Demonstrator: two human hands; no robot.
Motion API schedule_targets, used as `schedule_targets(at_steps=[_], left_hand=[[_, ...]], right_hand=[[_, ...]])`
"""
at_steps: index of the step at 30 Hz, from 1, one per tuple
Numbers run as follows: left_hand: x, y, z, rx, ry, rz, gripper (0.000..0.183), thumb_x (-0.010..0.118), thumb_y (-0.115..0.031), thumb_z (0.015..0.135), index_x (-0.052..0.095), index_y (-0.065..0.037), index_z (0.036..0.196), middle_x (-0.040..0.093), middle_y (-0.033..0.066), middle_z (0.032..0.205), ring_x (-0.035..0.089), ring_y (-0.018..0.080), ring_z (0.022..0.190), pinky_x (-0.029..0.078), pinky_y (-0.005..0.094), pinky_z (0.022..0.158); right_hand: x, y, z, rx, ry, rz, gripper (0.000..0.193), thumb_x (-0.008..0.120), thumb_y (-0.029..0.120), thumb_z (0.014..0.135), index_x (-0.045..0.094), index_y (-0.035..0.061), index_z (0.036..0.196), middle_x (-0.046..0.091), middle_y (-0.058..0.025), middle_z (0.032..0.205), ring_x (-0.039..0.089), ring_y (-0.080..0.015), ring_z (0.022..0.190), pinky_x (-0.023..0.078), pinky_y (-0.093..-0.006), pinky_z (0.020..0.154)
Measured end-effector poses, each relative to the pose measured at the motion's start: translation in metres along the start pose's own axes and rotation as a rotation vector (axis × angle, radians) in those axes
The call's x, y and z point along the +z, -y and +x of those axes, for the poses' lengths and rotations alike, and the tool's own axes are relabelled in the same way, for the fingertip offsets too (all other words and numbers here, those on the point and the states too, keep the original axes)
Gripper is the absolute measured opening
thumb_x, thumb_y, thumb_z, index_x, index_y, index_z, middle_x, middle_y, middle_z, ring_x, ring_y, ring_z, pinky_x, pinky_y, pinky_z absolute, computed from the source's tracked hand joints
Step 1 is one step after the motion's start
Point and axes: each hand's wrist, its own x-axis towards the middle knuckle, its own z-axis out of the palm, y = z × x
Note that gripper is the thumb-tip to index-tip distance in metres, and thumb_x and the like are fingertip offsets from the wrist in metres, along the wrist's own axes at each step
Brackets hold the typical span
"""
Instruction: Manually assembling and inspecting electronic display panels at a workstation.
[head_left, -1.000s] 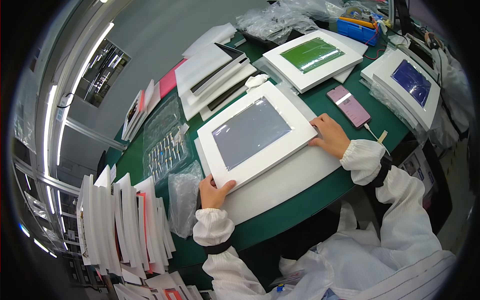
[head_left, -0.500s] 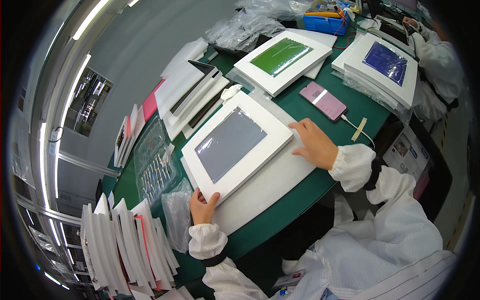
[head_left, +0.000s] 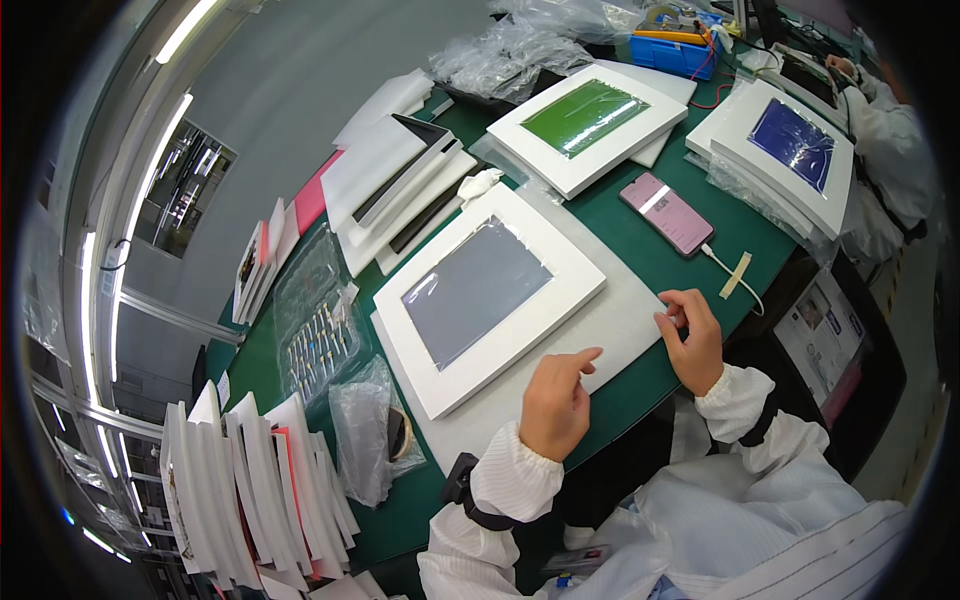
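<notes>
On the green table (head_left: 598,212), a white-framed grey panel (head_left: 482,298) lies on a white sheet (head_left: 622,312), apart from both our hands. We hold our left hand (head_left: 556,402) near its front edge, fingers loosely bent and parted, gripping nothing we can see; our right hand (head_left: 694,342), near the sheet's right corner, has thumb and fingers curved yet apart, also empty.
</notes>
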Motion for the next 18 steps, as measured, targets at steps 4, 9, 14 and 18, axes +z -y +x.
schedule_targets(at_steps=[4, 9, 14, 18], left_hand=[[0.016, 0.006, -0.007, 0.106, 0.134, -0.047, 0.049, 0.050, 0.019, 0.062, 0.060, -0.003, 0.104, 0.058, 0.0105, 0.083, 0.056, 0.0263, 0.074, 0.047, 0.0333, 0.064], [0.034, 0.007, -0.021, 0.246, 0.165, -0.155, 0.041, 0.055, 0.015, 0.063, 0.061, -0.002, 0.101, 0.057, 0.0110, 0.082, 0.056, 0.0276, 0.075, 0.047, 0.0347, 0.067], [0.040, -0.002, -0.025, 0.251, 0.188, -0.212, 0.037, 0.056, 0.014, 0.063, 0.062, -0.003, 0.095, 0.058, 0.0105, 0.077, 0.057, 0.0276, 0.073, 0.047, 0.0347, 0.066], [0.043, 0.000, -0.027, 0.250, 0.164, -0.175, 0.034, 0.058, 0.012, 0.059, 0.063, -0.004, 0.089, 0.059, 0.0079, 0.071, 0.058, 0.0262, 0.065, 0.047, 0.0311, 0.061]], right_hand=[[-0.002, 0.001, -0.001, -0.021, 0.010, -0.105, 0.021, 0.062, 0.003, 0.079, 0.055, 0.0015, 0.098, 0.048, -0.0078, 0.077, 0.045, -0.0191, 0.063, 0.040, -0.0293, 0.058], [-0.001, 0.001, 0.002, -0.005, -0.008, -0.199, 0.022, 0.062, 0.003, 0.078, 0.055, 0.0016, 0.099, 0.049, -0.0087, 0.078, 0.047, -0.0207, 0.064, 0.040, -0.0302, 0.059], [-0.003, 0.003, 0.004, 0.044, -0.007, -0.214, 0.021, 0.063, 0.006, 0.078, 0.055, 0.0036, 0.098, 0.050, -0.0096, 0.080, 0.052, -0.0246, 0.069, 0.044, -0.0326, 0.062], [-0.004, 0.000, 0.000, 0.015, -0.040, -0.259, 0.022, 0.062, 0.013, 0.080, 0.054, 0.0050, 0.100, 0.052, -0.0111, 0.082, 0.056, -0.0271, 0.074, 0.046, -0.0348, 0.065]])
